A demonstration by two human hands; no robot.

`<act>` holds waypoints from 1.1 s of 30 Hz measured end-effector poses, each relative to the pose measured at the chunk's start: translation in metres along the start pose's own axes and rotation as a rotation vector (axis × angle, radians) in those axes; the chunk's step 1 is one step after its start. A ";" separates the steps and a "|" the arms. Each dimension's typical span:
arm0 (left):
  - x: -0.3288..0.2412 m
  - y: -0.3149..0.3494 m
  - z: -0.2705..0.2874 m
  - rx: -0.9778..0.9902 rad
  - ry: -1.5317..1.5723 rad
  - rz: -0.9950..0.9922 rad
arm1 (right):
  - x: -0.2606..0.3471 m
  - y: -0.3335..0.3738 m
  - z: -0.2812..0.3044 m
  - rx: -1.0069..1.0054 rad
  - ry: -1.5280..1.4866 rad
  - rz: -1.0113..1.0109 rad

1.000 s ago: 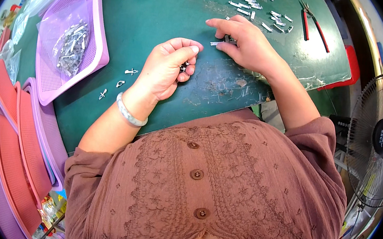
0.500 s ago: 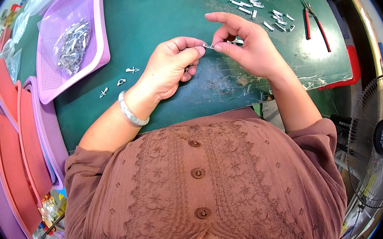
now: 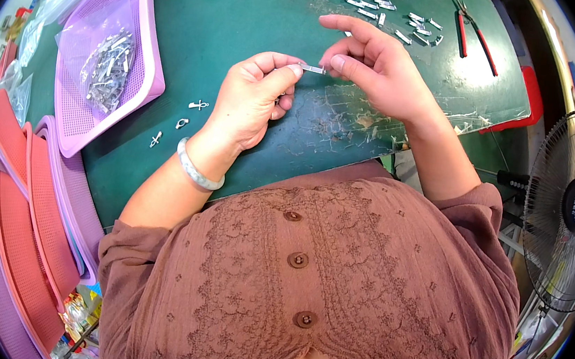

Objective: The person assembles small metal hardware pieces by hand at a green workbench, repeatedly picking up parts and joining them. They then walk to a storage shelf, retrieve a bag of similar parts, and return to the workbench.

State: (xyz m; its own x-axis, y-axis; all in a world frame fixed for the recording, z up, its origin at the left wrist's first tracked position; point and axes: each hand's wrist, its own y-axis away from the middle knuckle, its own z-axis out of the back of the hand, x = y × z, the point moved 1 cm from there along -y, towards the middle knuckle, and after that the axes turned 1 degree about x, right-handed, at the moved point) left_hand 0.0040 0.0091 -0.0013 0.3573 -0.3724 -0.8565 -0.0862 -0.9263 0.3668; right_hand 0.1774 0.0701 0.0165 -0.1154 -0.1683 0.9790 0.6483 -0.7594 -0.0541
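My left hand (image 3: 258, 96) pinches a small flat silver metal clip (image 3: 314, 69) between thumb and forefinger, its long end pointing right. My right hand (image 3: 380, 66) hovers beside the clip's free end. Its forefinger is stretched out, the thumb is lifted off the clip, and another fingertip lies at or very close to the end; whether it touches is unclear. A bit of silver (image 3: 348, 34) shows behind the right fingers, partly hidden. Left of my left wrist lie a few small silver fittings (image 3: 198, 105) with ring-shaped ends.
Several similar silver clips (image 3: 376, 3) lie scattered at the far side of the green table (image 3: 249, 14). Red-handled pliers (image 3: 474, 41) rest at far right. A purple basket (image 3: 154, 60) holds a bag of metal parts (image 3: 110, 70). Stacked baskets (image 3: 39, 209) stand left, a fan (image 3: 558, 208) right.
My right thumb has come away from the clip's end and the hand has shifted slightly right. More of the clip shows in my left hand, which has moved slightly left.
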 end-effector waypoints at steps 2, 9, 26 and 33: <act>0.003 -0.002 0.002 -0.003 0.028 -0.028 | 0.000 0.001 0.000 0.018 -0.069 -0.064; 0.002 0.000 0.000 0.004 -0.010 -0.106 | 0.003 0.005 -0.004 0.016 -0.233 -0.145; 0.002 0.002 -0.001 0.002 -0.096 -0.173 | -0.012 0.007 -0.016 -0.244 0.039 0.208; 0.001 0.003 -0.003 0.000 -0.100 -0.164 | -0.013 0.008 -0.018 -0.284 0.092 0.290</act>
State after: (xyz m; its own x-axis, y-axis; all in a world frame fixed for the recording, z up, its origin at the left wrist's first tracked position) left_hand 0.0069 0.0062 0.0000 0.2721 -0.2208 -0.9366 -0.0343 -0.9749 0.2199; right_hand 0.1701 0.0547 -0.0002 -0.0339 -0.4466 0.8941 0.4324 -0.8131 -0.3898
